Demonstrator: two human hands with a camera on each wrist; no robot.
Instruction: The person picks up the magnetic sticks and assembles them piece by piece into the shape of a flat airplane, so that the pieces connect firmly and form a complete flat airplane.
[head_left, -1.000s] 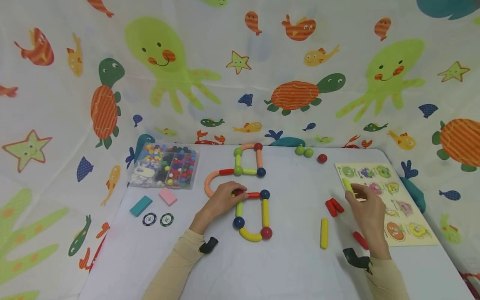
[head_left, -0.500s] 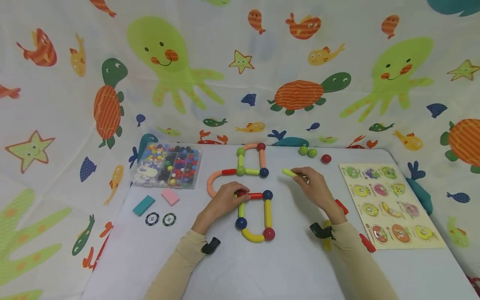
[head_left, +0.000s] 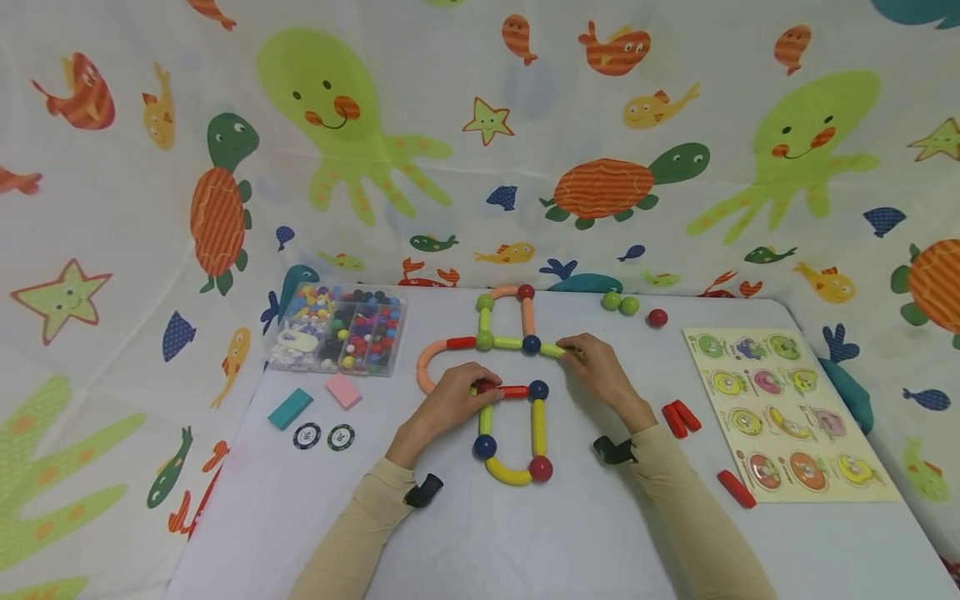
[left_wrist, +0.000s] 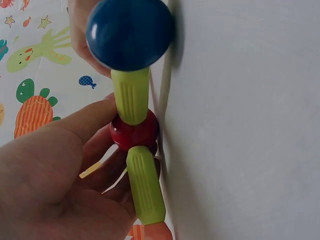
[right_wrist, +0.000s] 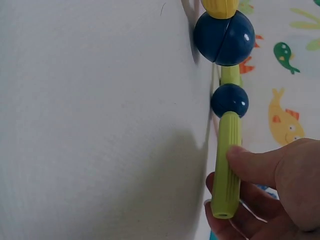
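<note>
My right hand (head_left: 600, 372) pinches a light green magnetic rod (right_wrist: 227, 192) between thumb and fingers. The rod's far end meets a blue ball (head_left: 532, 344) at the corner of a flat figure built from coloured rods and balls. My left hand (head_left: 450, 402) holds the red ball (left_wrist: 135, 131) where several rods join, the thumb against it and the other fingers behind. A short red rod (head_left: 514, 392) runs from this ball to another blue ball (head_left: 538, 390). Below, yellow rods (head_left: 539, 429) and a red ball (head_left: 541, 468) form the lower loop.
Loose red rods (head_left: 674, 419) lie right of my right arm, beside a fruit puzzle board (head_left: 693, 354). Green balls (head_left: 620, 302) and a red ball (head_left: 657, 317) sit at the back. A bead box (head_left: 397, 333), blocks (head_left: 291, 408) and chips (head_left: 341, 437) lie left.
My right hand has brought the light green rod left from beside the puzzle board to the upper figure's blue ball. My left hand stays on the red ball.
</note>
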